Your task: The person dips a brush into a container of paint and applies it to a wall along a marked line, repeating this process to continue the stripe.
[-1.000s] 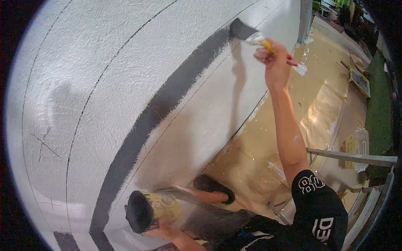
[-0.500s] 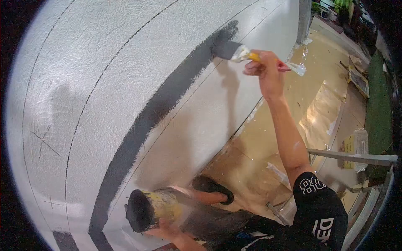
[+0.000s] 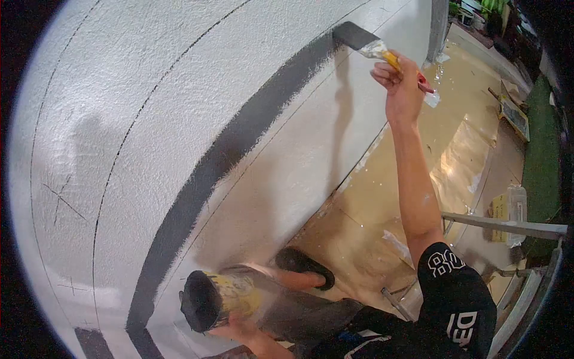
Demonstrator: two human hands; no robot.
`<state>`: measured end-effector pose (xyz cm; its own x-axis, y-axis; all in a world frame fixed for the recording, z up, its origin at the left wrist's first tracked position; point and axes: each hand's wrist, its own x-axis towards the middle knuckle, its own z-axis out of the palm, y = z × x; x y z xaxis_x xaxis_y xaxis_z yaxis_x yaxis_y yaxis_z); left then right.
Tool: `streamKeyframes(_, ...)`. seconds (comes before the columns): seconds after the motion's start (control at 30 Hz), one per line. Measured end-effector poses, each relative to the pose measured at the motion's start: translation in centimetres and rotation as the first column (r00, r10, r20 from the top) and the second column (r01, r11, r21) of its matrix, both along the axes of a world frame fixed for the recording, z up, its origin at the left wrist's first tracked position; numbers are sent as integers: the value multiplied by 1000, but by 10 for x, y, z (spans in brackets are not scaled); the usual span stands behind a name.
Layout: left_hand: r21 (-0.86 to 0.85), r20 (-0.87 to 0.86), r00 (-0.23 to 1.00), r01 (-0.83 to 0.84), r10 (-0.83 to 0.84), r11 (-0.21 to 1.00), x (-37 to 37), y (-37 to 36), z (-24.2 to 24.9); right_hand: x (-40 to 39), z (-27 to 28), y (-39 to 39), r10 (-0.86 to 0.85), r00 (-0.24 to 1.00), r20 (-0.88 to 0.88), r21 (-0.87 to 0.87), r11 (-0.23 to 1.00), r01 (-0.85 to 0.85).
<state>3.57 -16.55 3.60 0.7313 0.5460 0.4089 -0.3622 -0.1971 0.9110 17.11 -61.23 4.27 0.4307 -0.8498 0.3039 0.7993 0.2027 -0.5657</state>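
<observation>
White textured wall (image 3: 149, 119) fills most of the frame here, from the left edge all the way across to the upper right, and it's got thin dark curved guide lines drawn on it plus a couple of little pencil crosses at the left. Running between two of those lines is a wide black painted band (image 3: 203, 179), sweeping from the bottom left of the frame up to the top centre-right. Right hand (image 3: 402, 87) is up in the upper right, arm fully stretched, fingers clenched around the yellow handle of a paintbrush (image 3: 366, 43), and the black-loaded bristles are pressed flat against the wall right at the top end of the band. Down at the bottom centre, the left hand (image 3: 236, 329) is wrapped under a paint can (image 3: 218, 298), holding it tipped on its side so you can see the black inside and yellow splattered outside; it sits just beside the lower stretch of the band. Behind the can there's a leg and a dark shoe (image 3: 305, 268) planted on the floor close to the base of the wall. Floor on the right side is covered with brownish protective sheeting (image 3: 418, 149), shiny in spots. A metal ladder rail (image 3: 508, 227) pokes in at the lower right, and there's a strip of green turf (image 3: 541, 161) along the far right edge.
</observation>
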Motion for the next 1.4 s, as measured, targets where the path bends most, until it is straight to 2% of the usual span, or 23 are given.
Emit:
streamKeyframes(0.07, 43, 24, 999, 29, -30, 999, 2, 11, -8, 9, -5, 0, 1, 1000, -21, -10, 1000, -1)
streamKeyframes(0.13, -115, -21, 999, -40, 38, 993, 2, 16, -14, 4, -3, 27, 49, 996, -71, -76, 996, -54)
streamKeyframes(0.2, -68, -6, 1000, -11, 10, 998, 0, 13, -15, -3, -3, 34, 93, 987, -131, -131, 985, -110)
streamKeyframes(0.27, -11, 13, 1000, 12, -11, 1000, -1, 12, -12, -10, -6, 26, 77, 994, -79, -113, 990, -85)
streamKeyframes(0.3, 10, 32, 998, 51, -51, 999, -2, 11, -9, -9, -7, 15, 93, 995, -26, -33, 995, -94)
streamKeyframes(0.33, 28, 52, 994, 92, -94, 995, -2, 10, -8, -4, -7, 7, 95, 995, -25, -33, 995, -96)
streamKeyframes(0.4, 29, 43, 994, 102, -103, 994, -1, 12, -9, 2, 2, -2, -43, 999, 16, 68, 997, 41)
streamKeyframes(0.47, 28, 32, 993, 112, -113, 993, 1, 19, -12, 5, 3, 4, -13, 1000, -17, 77, 997, 15)
streamKeyframes(0.53, 18, 54, 989, 136, -137, 991, 4, 29, -19, 3, -1, 18, 79, 993, -93, -95, 992, -88)
streamKeyframes(0.6, -1, 42, 994, 98, -98, 995, 1, 19, -14, -7, 3, 20, 135, 986, -99, -125, 981, -146)
streamKeyframes(0.7, -63, -5, 1000, -6, 5, 998, -5, -1, 0, -8, 2, 4, 116, 993, -35, -68, 991, -119)
streamKeyframes(0.73, -108, -45, 997, -70, 66, 992, -6, -5, 3, -4, 4, -1, 32, 999, -38, -31, 999, -33)
streamKeyframes(0.77, -110, -43, 997, -71, 67, 991, -5, 2, 0, -1, 5, -3, -53, 998, -44, 5, 999, 53)
streamKeyframes(0.8, -53, -15, 1000, -1, 0, 999, -4, 14, -5, 1, 4, -1, -54, 998, -43, 3, 999, 54)
streamKeyframes(0.83, 6, 7, 998, 70, -70, 998, -4, 23, -11, 3, -1, 3, 8, 997, -71, -60, 998, -12)
streamKeyframes(0.97, 32, -14, 997, 74, -73, 997, -6, 25, -10, -11, 2, 21, 146, 977, -153, -182, 968, -173)
streamKeyframes(1.0, 65, -13, 998, 57, -56, 996, -6, 26, -10, -12, 3, 21, 150, 976, -156, -177, 968, -177)
streamKeyframes(1.1, 80, -14, 999, 34, -33, 996, -6, 14, -1, -6, 2, 3, -13, 1000, 8, 9, 1000, 13)
streamKeyframes(1.23, 67, -24, 998, 52, -51, 996, -6, 11, 6, 4, -1, 12, 35, 999, 6, 6, 999, -35)
streamKeyframes(1.3, 50, -3, 998, 68, -68, 996, -4, 19, -2, -2, -3, 29, 136, 985, -110, -152, 977, -152)
streamKeyframes(1.4, 18, -8, 997, 78, -78, 997, -6, 16, -1, -10, -5, 24, 115, 989, -96, -121, 985, -126)
